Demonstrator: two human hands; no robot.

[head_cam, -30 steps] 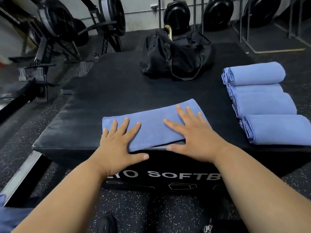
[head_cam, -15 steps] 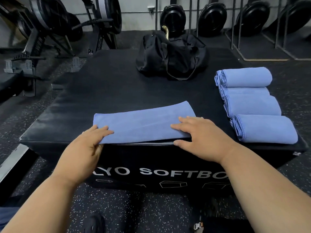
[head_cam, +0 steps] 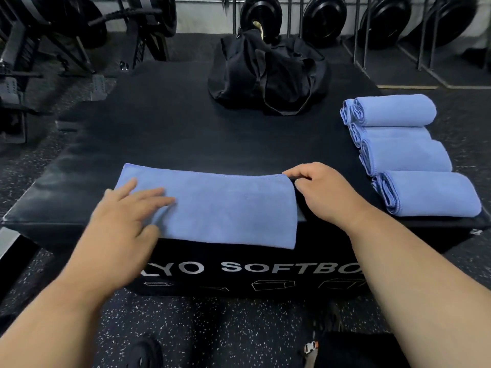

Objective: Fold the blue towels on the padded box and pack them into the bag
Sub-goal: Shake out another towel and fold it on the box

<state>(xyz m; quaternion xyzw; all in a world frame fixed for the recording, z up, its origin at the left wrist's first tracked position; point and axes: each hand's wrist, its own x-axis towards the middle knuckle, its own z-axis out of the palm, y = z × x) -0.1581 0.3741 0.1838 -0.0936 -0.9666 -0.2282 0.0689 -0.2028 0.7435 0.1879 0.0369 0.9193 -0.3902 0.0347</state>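
left hand (head_cam: pixel 125 208) lay flat, fingers spread, on the blue towel (head_cam: pixel 212 208) at the padded box (head_cam: pixel 186 134) front edge; right hand (head_cam: pixel 321 192) apparently pinched its far corner. next fold needed aligned edges.

A black padded box (head_cam: pixel 186 134) stands on speckled floor (head_cam: pixel 212 328). On its top lie a flat blue towel (head_cam: pixel 225 208) overhanging the near edge, four rolled towels (head_cam: pixel 403 155) along the right side, and a black bag (head_cam: pixel 268 75) at the far edge.
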